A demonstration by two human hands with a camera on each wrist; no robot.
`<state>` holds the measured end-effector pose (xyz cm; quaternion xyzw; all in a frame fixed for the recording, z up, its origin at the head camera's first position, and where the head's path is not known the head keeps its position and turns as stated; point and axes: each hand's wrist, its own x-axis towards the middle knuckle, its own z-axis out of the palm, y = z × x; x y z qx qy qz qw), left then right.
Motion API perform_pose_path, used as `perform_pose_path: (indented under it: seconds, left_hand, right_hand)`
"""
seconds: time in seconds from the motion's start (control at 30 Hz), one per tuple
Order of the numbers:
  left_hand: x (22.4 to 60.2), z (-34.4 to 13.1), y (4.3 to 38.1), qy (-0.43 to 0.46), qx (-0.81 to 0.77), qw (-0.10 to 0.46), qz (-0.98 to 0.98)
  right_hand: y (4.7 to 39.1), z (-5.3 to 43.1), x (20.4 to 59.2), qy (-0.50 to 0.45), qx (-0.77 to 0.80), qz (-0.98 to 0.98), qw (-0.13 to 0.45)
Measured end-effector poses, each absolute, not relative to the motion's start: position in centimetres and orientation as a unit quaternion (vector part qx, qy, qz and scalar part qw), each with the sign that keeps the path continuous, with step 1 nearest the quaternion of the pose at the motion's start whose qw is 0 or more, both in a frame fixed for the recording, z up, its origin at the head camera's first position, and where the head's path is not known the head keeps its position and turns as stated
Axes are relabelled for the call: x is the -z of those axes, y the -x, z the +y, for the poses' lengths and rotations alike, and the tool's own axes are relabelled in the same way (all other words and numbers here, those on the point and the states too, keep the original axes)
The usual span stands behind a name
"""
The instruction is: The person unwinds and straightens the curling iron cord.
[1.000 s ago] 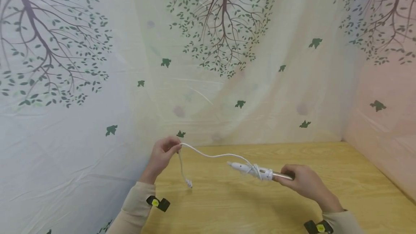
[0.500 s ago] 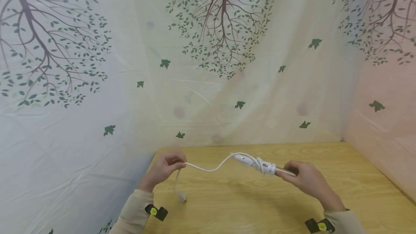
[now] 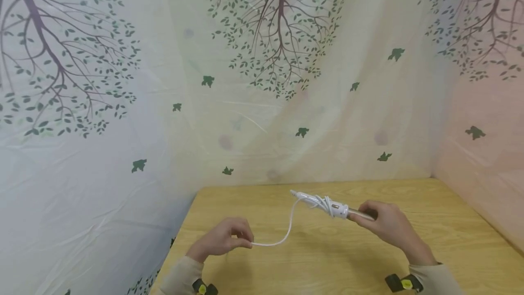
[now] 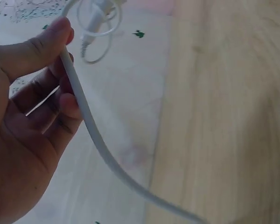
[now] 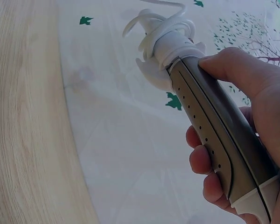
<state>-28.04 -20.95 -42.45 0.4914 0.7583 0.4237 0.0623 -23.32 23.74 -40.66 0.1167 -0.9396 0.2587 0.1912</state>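
Observation:
A hair curling iron with a white handle and a gold-brown barrel is held above the table. My right hand grips it by the barrel, thumb along one side and fingers curled beneath. Several turns of white cord are wound round its white handle. From there a free length of cord sags across to my left hand, which pinches it between thumb and fingers. Beyond that pinch, the cord trails away in the left wrist view; its plug end is hidden.
Beneath both hands lies a wood-grain table. Light cloth curtains printed with trees and leaves enclose its back, left and right sides. Each wrist carries a dark strap over a beige sleeve.
My left hand has come down and slightly right, nearer the front, with the cord still pinched. The plug end has gone out of sight. My right hand and the curling iron have barely moved.

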Motion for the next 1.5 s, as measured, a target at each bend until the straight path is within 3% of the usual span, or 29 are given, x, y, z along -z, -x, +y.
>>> perform_pose_path:
  seconds: [0.33, 0.7, 1.13, 1.5]
  left_hand:
    - [45.4, -19.7, 28.0, -0.473, -0.363, 0.062, 0.8]
    - [47.2, -19.6, 28.5, -0.429, -0.343, 0.096, 0.83]
    - [48.3, -19.6, 28.7, -0.37, -0.343, 0.092, 0.858]
    - [47.5, -18.5, 29.5, -0.349, -0.374, 0.022, 0.859]
  right_hand:
    - [23.3, 23.7, 40.5, -0.113, -0.262, -0.94, 0.19]
    - [23.2, 23.5, 40.0, -0.121, -0.265, -0.937, 0.192]
    - [23.1, 23.3, 39.9, -0.129, -0.276, -0.933, 0.191]
    - [23.0, 23.0, 40.3, -0.145, -0.288, -0.926, 0.198]
